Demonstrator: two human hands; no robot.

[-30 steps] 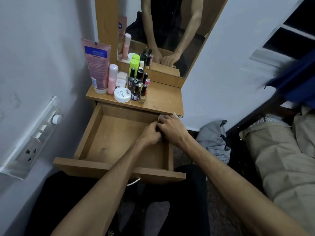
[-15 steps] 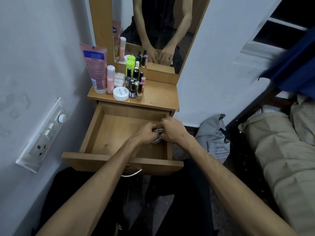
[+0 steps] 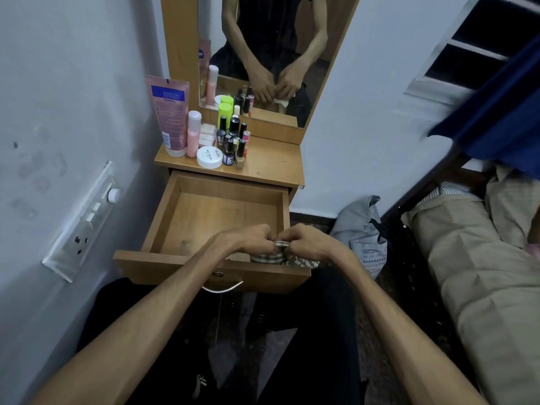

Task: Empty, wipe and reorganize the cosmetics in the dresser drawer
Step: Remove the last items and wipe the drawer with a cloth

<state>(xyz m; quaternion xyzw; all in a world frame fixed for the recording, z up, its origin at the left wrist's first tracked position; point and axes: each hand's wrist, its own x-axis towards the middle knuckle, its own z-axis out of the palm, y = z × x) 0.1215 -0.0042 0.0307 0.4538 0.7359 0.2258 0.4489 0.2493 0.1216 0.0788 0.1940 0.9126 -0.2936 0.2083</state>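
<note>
The wooden dresser drawer (image 3: 163, 206) is pulled out and its floor is bare. My left hand (image 3: 248, 239) and my right hand (image 3: 309, 241) meet over the drawer's front right corner, and both pinch a striped grey-and-white cloth (image 3: 268, 257) that hangs bunched between them. On the dresser top (image 3: 271, 165) stand the cosmetics: a pink tube (image 3: 171, 118), a pink bottle (image 3: 193, 133), a white round jar (image 3: 209, 157), a green-capped bottle (image 3: 225, 114) and several small nail polish bottles (image 3: 235, 144).
A mirror (image 3: 277, 54) rises behind the dresser top and reflects my arms. A switch and socket panel (image 3: 84, 220) sits on the left wall. A grey bag (image 3: 362, 229) lies on the floor at the right, beside a bed with beige bedding (image 3: 482, 273).
My hands have drawn back from the drawer's far right corner toward its front edge, and the striped cloth now shows between them. The camera has tilted slightly.
</note>
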